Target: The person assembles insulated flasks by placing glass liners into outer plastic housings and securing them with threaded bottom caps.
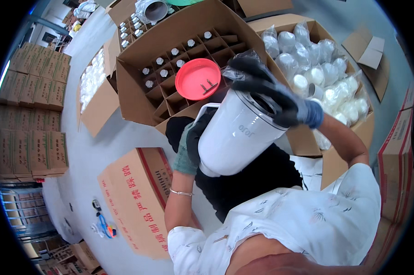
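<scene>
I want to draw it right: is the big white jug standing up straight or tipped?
Tipped. The white jug leans, its open top up-right under the right hand, its base lower-left in the left hand.

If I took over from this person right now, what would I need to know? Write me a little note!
Left hand, in a dark and green glove: grips the lower side of the big white handled jug, held tilted over the lap.
Right hand, in a dark and blue glove: fingers over the jug's open mouth, against crinkly clear plastic there.
Nearby: red round plastic lid rests on the divided cardboard box of small capped bottles; another cardboard box holds plastic-wrapped white pieces.
Done: jug is in hand.
Left: the jug is not yet set down or boxed.
</scene>
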A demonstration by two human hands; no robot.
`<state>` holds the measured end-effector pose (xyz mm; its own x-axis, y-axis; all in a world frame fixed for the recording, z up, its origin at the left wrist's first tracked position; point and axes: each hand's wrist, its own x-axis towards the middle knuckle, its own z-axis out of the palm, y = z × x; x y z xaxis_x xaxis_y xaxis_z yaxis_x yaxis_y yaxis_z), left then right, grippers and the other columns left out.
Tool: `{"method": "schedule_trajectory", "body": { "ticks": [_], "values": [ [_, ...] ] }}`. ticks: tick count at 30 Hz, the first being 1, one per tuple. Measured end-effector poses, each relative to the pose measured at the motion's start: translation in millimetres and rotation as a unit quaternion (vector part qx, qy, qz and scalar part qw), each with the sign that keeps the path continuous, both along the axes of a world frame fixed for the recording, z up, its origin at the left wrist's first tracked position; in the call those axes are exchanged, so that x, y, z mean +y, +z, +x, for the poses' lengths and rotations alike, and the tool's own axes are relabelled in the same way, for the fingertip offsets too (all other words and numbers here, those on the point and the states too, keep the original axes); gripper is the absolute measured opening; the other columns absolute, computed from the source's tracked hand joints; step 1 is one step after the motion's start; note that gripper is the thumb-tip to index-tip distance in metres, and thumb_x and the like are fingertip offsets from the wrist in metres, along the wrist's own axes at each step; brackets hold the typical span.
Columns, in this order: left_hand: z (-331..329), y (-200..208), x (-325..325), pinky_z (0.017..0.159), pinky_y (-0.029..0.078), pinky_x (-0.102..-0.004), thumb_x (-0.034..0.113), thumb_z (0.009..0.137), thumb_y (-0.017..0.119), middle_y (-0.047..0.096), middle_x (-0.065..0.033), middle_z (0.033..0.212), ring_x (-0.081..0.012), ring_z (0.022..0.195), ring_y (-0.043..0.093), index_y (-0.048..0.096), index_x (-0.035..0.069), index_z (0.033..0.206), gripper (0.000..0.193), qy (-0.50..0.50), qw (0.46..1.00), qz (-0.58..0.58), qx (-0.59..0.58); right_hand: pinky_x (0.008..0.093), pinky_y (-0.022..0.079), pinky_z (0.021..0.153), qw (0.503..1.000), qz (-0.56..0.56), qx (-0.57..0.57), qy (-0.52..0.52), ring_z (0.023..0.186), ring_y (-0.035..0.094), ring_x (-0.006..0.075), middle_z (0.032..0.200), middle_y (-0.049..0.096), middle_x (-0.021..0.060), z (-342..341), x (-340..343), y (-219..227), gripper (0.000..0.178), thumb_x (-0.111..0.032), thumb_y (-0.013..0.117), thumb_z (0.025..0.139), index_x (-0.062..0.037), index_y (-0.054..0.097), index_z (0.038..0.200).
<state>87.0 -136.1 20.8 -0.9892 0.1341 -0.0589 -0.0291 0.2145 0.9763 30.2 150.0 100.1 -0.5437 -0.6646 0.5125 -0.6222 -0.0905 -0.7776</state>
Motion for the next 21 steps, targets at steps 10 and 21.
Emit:
{"method": "schedule_trajectory", "body": {
  "ticks": [10,21],
  "values": [
    [5,42,32,0.098,0.044,-0.0415,0.002,0.074,0.055,0.069,-0.0151,0.106,-0.0367,0.112,0.059,0.068,0.002,0.104,0.033,0.079,0.938,-0.158,0.298,0.0353,0.036,0.105,0.902,-0.169,-0.395,-0.042,0.124,0.044,0.0193,0.135,0.046,0.0083,7,-14,-65,0.054,-0.04,0.052,0.094,-0.0076,0.044,0.136],
    [-1,-24,2,0.071,0.049,-0.0342,0.006,0.08,0.056,0.066,-0.0185,0.091,-0.0302,0.081,0.064,0.067,-0.003,0.102,0.026,-0.017,0.963,-0.197,0.182,0.0468,0.016,0.117,0.99,0.0,-0.128,0.061,0.14,0.027,0.0287,0.146,0.04,0.0114,-24,-5,-31,0.085,-0.057,0.063,0.076,-0.0105,0.039,0.144]
  ]
}}
